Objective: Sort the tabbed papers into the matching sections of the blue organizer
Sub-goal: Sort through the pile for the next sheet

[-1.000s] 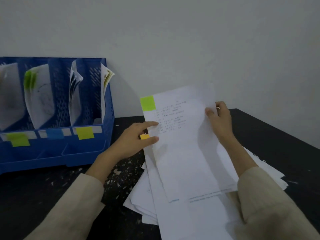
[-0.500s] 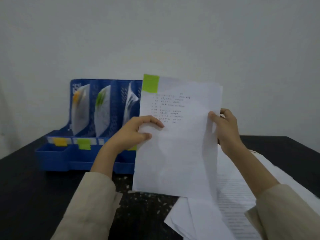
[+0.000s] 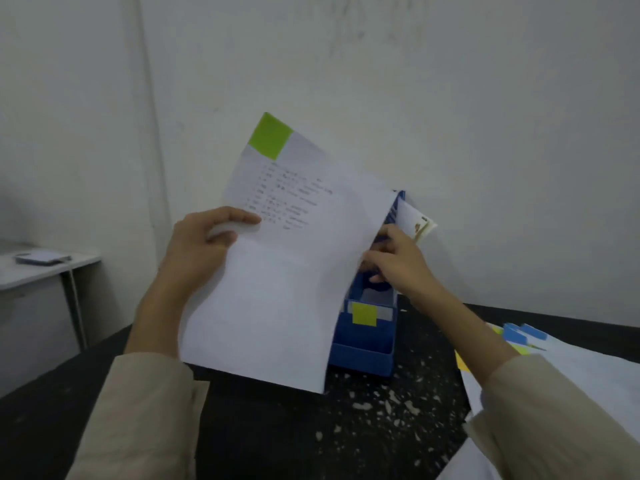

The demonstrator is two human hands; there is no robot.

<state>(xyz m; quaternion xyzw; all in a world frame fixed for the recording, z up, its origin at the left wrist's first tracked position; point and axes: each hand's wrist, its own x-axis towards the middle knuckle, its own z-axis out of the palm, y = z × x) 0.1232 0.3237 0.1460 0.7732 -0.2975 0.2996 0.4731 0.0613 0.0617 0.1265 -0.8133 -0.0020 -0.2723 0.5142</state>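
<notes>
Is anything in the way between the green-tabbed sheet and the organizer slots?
The sheet, held by the left hand, hides most of the organizer. The right hand reaches into the one slot that shows. Whether papers fill the green section cannot be told.

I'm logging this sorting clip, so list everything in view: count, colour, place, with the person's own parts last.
held sheet: one, white with a green tab at its top corner, raised in front of the organizer
blue organizer: one, blue, on the table, mostly hidden by the sheet; a yellow-green label on its front
filed paper: one visible, white, sticking out of the organizer's top
loose papers: a pile, white with blue and yellow tabs, at right
table: one, black, speckled
side desk: one, white, far left
left hand: grip on the sheet's edge
right hand: reaching into the organizer behind the sheet
</notes>
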